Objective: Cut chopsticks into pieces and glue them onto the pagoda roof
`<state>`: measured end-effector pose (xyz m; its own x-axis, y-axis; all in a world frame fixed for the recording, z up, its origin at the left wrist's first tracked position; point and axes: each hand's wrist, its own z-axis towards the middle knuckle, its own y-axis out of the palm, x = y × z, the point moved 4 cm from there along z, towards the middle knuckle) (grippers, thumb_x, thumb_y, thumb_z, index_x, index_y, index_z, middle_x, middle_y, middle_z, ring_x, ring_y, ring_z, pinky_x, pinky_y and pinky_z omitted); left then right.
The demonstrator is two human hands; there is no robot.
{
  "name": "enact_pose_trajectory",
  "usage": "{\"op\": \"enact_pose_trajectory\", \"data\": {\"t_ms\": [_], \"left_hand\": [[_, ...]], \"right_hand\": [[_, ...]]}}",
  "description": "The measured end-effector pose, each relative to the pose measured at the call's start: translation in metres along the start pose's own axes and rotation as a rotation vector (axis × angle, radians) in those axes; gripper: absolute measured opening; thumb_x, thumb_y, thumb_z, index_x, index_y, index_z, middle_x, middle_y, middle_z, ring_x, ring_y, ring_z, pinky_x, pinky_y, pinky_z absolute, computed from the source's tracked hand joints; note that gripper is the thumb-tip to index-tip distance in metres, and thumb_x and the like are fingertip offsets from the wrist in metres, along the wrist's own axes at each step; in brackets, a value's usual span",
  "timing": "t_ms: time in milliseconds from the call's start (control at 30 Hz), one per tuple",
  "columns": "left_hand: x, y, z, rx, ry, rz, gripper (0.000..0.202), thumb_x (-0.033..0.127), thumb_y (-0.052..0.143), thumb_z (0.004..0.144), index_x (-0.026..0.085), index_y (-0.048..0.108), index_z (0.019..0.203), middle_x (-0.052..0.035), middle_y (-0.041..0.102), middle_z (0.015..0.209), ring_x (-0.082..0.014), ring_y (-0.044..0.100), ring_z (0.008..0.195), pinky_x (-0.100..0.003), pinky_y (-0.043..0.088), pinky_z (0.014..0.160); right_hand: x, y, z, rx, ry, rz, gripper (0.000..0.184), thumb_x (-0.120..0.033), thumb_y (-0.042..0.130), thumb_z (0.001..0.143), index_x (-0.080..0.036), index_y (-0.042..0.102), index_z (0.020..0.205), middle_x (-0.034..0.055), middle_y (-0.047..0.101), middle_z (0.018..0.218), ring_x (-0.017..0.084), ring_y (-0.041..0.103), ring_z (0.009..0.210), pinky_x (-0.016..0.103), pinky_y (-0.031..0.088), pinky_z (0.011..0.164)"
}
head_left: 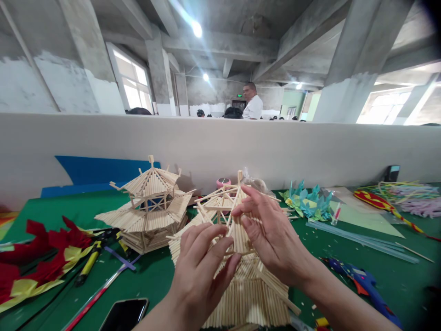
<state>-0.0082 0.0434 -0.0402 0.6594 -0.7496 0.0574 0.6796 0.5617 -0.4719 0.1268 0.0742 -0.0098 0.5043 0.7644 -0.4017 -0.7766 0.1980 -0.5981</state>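
Observation:
A pagoda model made of pale wooden sticks (246,299) stands before me, its upper roof partly open with bare ribs. My left hand (203,264) is at its near left side, fingers bent, thumb and forefinger closed around the upper roof's lower edge. Along the right side of that roof lies my right hand (272,234), fingers stretched out and thumb apart, the tips touching a panel of sticks. Both hands cover much of the roof, so any small piece under the fingertips is hidden. Behind on the left stands a second stick pagoda (151,202) with its roofs covered.
On the green table (151,289) lie pliers (90,264), a phone (126,315) and red-yellow decorations (44,257) at left. At right are a blue glue gun (365,280), glue sticks (365,241) and a teal paper ornament (306,202). A white partition (206,142) rises behind.

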Motion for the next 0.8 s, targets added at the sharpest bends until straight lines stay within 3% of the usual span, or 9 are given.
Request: {"op": "enact_pose_trajectory", "data": {"t_ms": [800], "left_hand": [[0.0052, 0.0022, -0.0009, 0.051, -0.029, 0.003, 0.020, 0.002, 0.061, 0.068, 0.012, 0.059, 0.085, -0.0083, 0.057, 0.092, -0.0208, 0.051, 0.087, -0.037, 0.042, 0.074]], "right_hand": [[-0.0014, -0.0003, 0.0001, -0.016, -0.008, -0.013, 0.047, -0.017, 0.038, 0.086, -0.015, 0.024, 0.131, 0.0013, 0.059, 0.098, 0.014, 0.044, 0.103, 0.035, 0.023, 0.099]]}}
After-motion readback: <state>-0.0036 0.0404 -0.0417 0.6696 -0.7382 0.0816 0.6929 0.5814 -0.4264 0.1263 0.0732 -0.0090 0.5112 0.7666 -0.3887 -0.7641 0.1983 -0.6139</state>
